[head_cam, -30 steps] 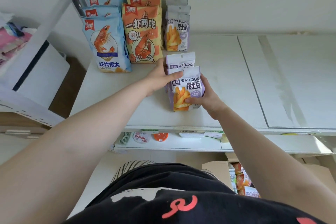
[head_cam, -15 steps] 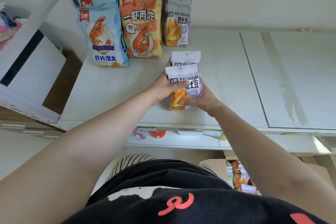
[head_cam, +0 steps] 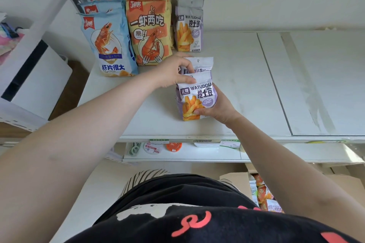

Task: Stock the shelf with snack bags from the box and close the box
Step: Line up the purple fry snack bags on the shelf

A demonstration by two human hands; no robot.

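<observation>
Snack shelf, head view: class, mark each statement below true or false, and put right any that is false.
1. The right hand holds the front purple fries bag by its lower part. True.
2. The left hand rests flat on the blue shrimp bags. False: its fingers pinch the tops of the purple bags it is handling.
3. The orange shrimp bags stand between the blue bags and a row of purple fries bags. True.
4. The cardboard box is closed. False: it is open, with snack bags showing inside.
5. The right part of the shelf is packed with bags. False: no bags stand there.
</observation>
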